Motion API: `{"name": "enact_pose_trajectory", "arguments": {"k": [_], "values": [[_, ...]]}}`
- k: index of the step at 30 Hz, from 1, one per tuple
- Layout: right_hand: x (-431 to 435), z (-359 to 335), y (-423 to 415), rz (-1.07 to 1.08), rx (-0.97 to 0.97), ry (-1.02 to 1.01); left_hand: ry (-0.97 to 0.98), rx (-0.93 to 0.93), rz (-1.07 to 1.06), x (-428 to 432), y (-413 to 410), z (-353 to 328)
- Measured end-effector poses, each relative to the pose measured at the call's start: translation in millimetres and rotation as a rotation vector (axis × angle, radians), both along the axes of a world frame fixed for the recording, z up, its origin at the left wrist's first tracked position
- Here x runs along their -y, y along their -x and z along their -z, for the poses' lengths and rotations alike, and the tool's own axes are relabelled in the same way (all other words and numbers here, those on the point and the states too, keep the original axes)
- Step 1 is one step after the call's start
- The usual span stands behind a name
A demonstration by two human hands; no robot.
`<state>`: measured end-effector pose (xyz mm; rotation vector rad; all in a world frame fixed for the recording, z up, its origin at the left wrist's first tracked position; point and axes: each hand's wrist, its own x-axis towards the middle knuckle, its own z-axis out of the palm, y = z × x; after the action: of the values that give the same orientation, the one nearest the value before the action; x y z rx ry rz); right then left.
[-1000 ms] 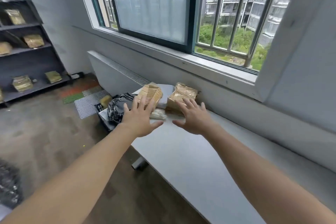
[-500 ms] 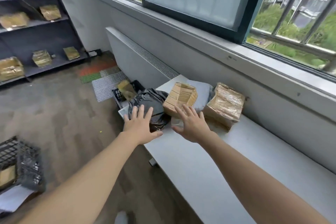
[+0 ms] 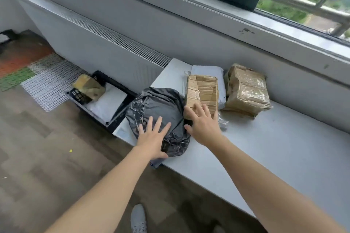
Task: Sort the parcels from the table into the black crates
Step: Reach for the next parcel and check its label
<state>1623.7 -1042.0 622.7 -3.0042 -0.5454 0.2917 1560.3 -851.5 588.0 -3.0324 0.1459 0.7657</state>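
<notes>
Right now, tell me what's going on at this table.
A person is sorting parcels at the table. The left hand lies flat on a black bag at the table's end. The right hand, fingers straight, touches the near end of a cardboard box. A taped parcel sits to the box's right. Nothing is lifted yet. The crate on the floor already holds a white mailer and a brown parcel.
</notes>
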Motion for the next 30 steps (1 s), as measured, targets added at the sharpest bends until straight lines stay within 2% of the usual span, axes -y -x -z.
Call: {"name": "enact_pose_trajectory", "arguments": {"k": [7, 10, 14, 18, 21, 24, 30], "values": [[-12, 10, 0, 0.089, 0.017, 0.034, 0.082, -0.011, 0.152, -9, -11, 17], [-9, 6, 1, 0.118, 0.021, 0.021, 0.194, 0.006, 0.142, -23, -13, 6], [1, -6, 1, 0.163, 0.003, -0.003, 0.381, 0.056, 0.029, -41, -22, -35], [10, -16, 0, 0.193, -0.088, -0.025, 0.459, 0.160, -0.085, -52, -23, -73], [14, -17, 6, 0.169, -0.191, 0.056, 0.610, 0.255, -0.285, -60, -24, -90], [15, -16, 10, 0.163, -0.197, 0.067, 0.774, 0.343, -0.475, -65, -24, -104], [6, -28, 17, 0.136, -0.168, -0.024, 0.850, 0.372, -0.522, -58, -15, -119]]}}
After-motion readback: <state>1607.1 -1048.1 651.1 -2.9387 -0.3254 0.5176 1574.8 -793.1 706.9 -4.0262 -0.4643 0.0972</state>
